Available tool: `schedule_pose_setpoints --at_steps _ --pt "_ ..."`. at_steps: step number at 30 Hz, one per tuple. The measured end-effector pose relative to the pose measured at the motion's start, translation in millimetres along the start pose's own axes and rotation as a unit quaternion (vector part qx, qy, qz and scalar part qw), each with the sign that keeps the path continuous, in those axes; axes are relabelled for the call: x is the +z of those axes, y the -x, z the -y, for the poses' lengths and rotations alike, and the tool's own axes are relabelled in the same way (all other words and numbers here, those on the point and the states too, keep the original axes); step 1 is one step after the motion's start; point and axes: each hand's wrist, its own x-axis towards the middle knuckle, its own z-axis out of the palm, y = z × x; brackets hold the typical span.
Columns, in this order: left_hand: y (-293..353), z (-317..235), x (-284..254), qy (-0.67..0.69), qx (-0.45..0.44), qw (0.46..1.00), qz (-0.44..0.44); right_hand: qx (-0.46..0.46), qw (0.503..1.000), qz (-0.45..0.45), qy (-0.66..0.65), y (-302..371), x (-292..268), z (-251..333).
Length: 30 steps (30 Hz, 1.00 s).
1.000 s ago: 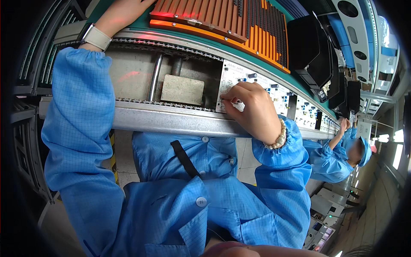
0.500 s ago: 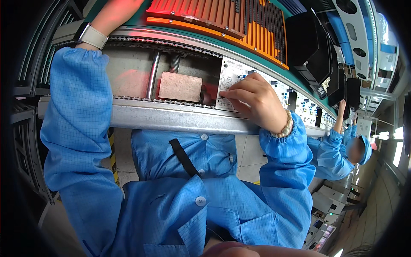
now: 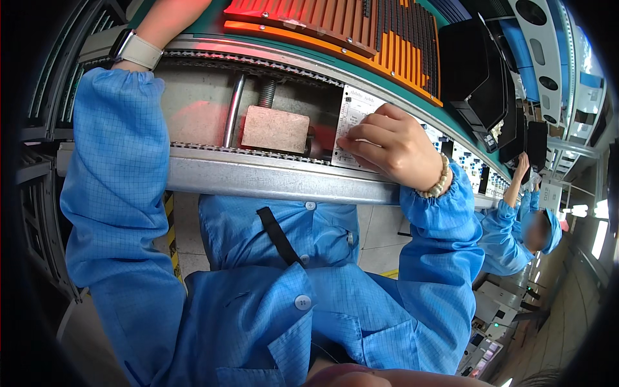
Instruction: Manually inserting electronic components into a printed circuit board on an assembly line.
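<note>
A white circuit board (image 3: 353,122) — rectangular, printed with fine dark markings — lies flat across the conveyor's two chain rails, its near edge at the front rail (image 3: 271,177). Fingers cover its right part — only the left strip shows.

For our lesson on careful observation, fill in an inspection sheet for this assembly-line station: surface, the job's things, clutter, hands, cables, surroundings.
Surface: metal conveyor rail with chain edges, open gap between rails.
Job's things: white circuit board lying on the conveyor; more boards follow to the right.
Clutter: tan block in the gap, by a threaded rod.
Hands: right hand rests fingers on the board; left hand out of view above the frame, only its watch-wearing wrist shows.
Cables: nothing seen.
Surroundings: orange slotted tray behind; co-worker in blue farther right.
</note>
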Motion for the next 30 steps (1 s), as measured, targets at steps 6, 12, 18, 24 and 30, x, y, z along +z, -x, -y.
schedule_pose_setpoints --at_steps 6,12,18,24,30 --pt "1 -9 -1 -0.04 0.001 0.999 -0.013 -0.016 0.998 0.006 0.055 7 4 4" --pt "2 -20 -6 -0.052 -0.034 0.998 0.003 0.053 0.998 -0.031 0.031 23 13 17" --pt "-2 43 -21 0.001 0.008 1.0 0.029 0.057 0.998 -0.007 0.011 30 10 25" --pt "-12 34 -10 0.011 0.021 1.0 0.019 0.094 0.982 -0.14 0.084 42 7 5" --pt "-14 0 -13 0.025 0.022 0.999 0.035 0.3 0.827 -0.395 0.265 92 -66 -69"
